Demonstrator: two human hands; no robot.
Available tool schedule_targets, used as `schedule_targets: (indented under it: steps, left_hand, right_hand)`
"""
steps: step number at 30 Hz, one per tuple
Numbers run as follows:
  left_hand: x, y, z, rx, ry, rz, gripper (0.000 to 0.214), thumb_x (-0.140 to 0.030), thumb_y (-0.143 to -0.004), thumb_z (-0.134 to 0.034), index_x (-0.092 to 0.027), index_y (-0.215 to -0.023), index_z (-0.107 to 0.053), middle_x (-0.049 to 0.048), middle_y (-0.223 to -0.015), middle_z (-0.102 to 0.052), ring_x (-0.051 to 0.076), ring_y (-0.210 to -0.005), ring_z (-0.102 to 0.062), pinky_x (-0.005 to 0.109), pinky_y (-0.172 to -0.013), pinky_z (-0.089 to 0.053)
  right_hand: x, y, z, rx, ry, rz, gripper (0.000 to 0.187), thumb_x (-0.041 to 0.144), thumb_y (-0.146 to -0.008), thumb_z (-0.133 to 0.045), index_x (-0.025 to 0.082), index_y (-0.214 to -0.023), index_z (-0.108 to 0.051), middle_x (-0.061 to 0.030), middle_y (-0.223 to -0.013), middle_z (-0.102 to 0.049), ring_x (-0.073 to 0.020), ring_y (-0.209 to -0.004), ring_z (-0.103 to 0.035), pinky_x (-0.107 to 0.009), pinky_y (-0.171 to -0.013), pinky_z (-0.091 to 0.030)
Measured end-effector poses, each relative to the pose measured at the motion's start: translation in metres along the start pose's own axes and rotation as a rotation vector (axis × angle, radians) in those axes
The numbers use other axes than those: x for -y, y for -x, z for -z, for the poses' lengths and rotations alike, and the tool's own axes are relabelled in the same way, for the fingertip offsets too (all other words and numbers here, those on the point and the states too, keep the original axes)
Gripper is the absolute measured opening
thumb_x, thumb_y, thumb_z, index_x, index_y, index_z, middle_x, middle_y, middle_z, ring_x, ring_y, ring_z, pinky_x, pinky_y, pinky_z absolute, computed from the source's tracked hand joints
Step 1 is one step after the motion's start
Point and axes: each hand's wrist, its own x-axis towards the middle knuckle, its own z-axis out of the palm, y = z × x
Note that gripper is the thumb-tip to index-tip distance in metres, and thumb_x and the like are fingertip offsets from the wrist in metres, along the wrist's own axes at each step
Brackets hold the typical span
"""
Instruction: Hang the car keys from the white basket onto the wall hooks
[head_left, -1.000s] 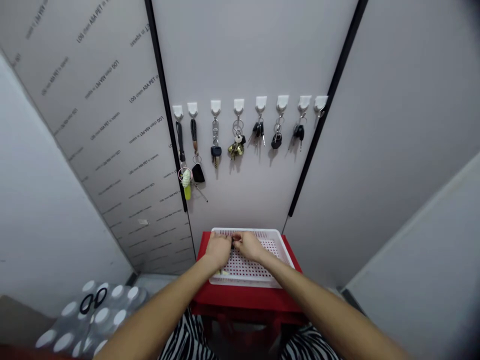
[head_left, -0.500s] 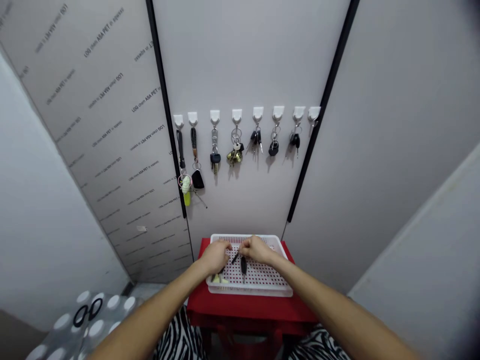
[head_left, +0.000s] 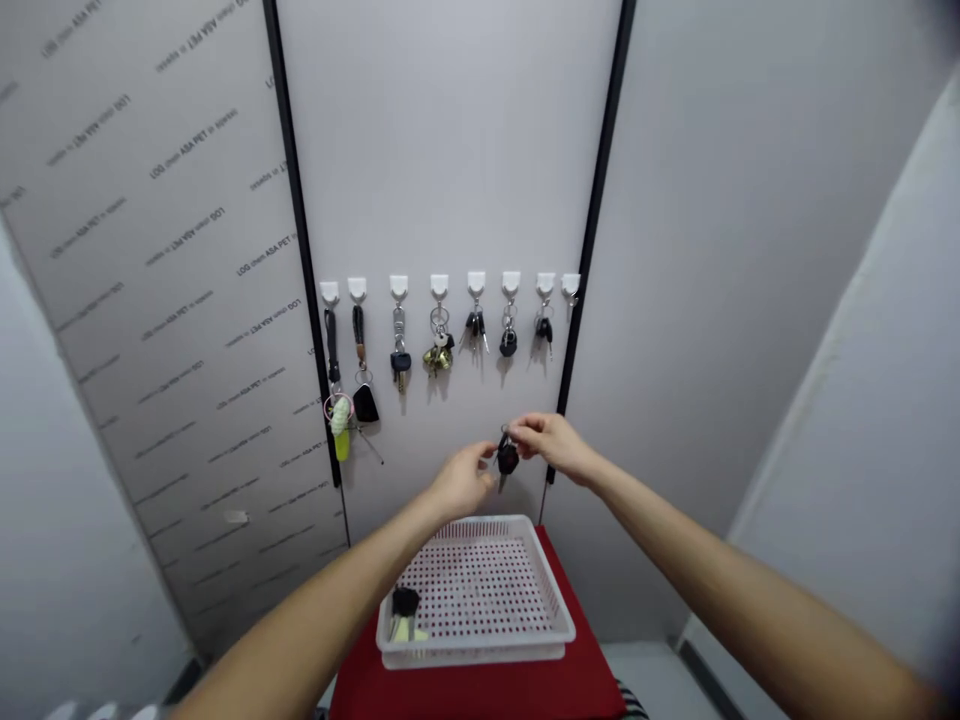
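Note:
My right hand (head_left: 551, 443) pinches a bunch of black-headed keys (head_left: 508, 458) by its ring, in front of the wall panel and above the basket's far edge. The keys dangle below the fingertips. Close by on the left is my left hand (head_left: 463, 482), its thumb and forefinger apart beside the keys; I cannot tell whether they touch. Below both hands stands a white perforated basket (head_left: 555, 600). In its near left corner lie a black-headed key (head_left: 406, 600) and a pale yellow item (head_left: 409, 631).
A row of white hooks (head_left: 476, 282) runs along the panel, most with keys hanging on them. A black key fob (head_left: 366, 404) and a yellow-green tag (head_left: 342, 445) hang lowest, at the left. Black strips (head_left: 600, 210) edge the panel. A red stool or table (head_left: 465, 695) bears the basket.
Both hands have risen from inside the basket to in front of the panel. The black-headed keys have come up out of the basket in my right hand. The camera view has shifted.

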Motion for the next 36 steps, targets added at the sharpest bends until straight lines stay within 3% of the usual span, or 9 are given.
schedule_targets:
  steps: [7, 12, 16, 21, 28, 33, 36]
  left_hand:
    - [-0.050, -0.027, 0.010, -0.037, -0.072, -0.133, 0.040, -0.014, -0.062, -0.041, -0.012, -0.102, -0.042, 0.0081, -0.100, -0.050, 0.015, -0.084, -0.048, 0.027, -0.075, -0.037]
    - [-0.064, -0.037, 0.009, -0.039, -0.125, -0.197, 0.040, -0.015, -0.061, -0.042, -0.014, -0.101, -0.043, 0.0071, -0.099, -0.051, 0.015, -0.084, -0.048, 0.027, -0.076, -0.036]
    - [-0.071, -0.043, 0.015, -0.055, -0.174, -0.221, 0.041, -0.016, -0.061, -0.042, -0.014, -0.102, -0.042, 0.0083, -0.101, -0.049, 0.016, -0.085, -0.047, 0.028, -0.076, -0.036]
    - [-0.080, -0.046, 0.026, -0.100, -0.201, -0.227, 0.040, -0.017, -0.061, -0.043, -0.013, -0.101, -0.043, 0.0091, -0.097, -0.051, 0.017, -0.086, -0.046, 0.029, -0.077, -0.035]
    - [-0.078, -0.048, 0.035, -0.168, -0.053, -0.192, 0.038, -0.017, -0.061, -0.044, -0.015, -0.099, -0.044, 0.0071, -0.096, -0.050, 0.014, -0.083, -0.047, 0.026, -0.074, -0.036]
    - [-0.052, -0.040, 0.032, -0.232, 0.178, -0.077, 0.035, -0.015, -0.059, -0.046, -0.013, -0.094, -0.046, 0.0064, -0.092, -0.051, 0.011, -0.075, -0.048, 0.023, -0.069, -0.038]
    - [-0.023, -0.026, 0.029, -0.299, 0.310, 0.002, 0.033, -0.013, -0.056, -0.048, -0.011, -0.089, -0.047, 0.0029, -0.075, -0.052, 0.008, -0.063, -0.047, 0.019, -0.059, -0.038]
  right_hand:
    - [0.048, -0.020, 0.059, -0.276, 0.018, 0.099, 0.007, 0.018, -0.061, -0.050, 0.013, -0.056, -0.048, 0.0046, -0.043, -0.046, -0.0037, -0.038, -0.043, -0.016, -0.038, -0.037]
    - [0.072, -0.041, 0.094, -0.424, 0.017, 0.113, 0.006, 0.013, -0.061, -0.050, 0.013, -0.056, -0.048, 0.0037, -0.042, -0.046, -0.0042, -0.036, -0.043, -0.016, -0.036, -0.038]
    - [0.085, -0.057, 0.110, -0.513, -0.002, 0.097, 0.009, 0.013, -0.062, -0.051, 0.012, -0.054, -0.046, 0.0032, -0.041, -0.045, -0.0043, -0.035, -0.043, -0.017, -0.035, -0.039]
    - [0.092, -0.070, 0.116, -0.626, -0.010, 0.029, 0.014, 0.011, -0.061, -0.052, 0.013, -0.052, -0.042, 0.0034, -0.039, -0.044, -0.0047, -0.035, -0.043, -0.018, -0.035, -0.040]
    - [0.091, -0.078, 0.115, -0.637, 0.017, -0.024, 0.015, 0.010, -0.060, -0.051, 0.014, -0.052, -0.039, 0.0027, -0.039, -0.044, -0.0069, -0.036, -0.045, -0.022, -0.038, -0.041]
    - [0.074, -0.070, 0.110, -0.624, 0.076, -0.049, 0.008, 0.014, -0.060, -0.049, 0.012, -0.054, -0.046, 0.0012, -0.040, -0.045, -0.0081, -0.036, -0.044, -0.024, -0.039, -0.039]
    - [0.053, -0.055, 0.093, -0.737, 0.170, 0.044, 0.009, 0.017, -0.061, -0.045, 0.013, -0.066, -0.050, 0.0029, -0.046, -0.044, -0.0069, -0.040, -0.042, -0.022, -0.043, -0.036]
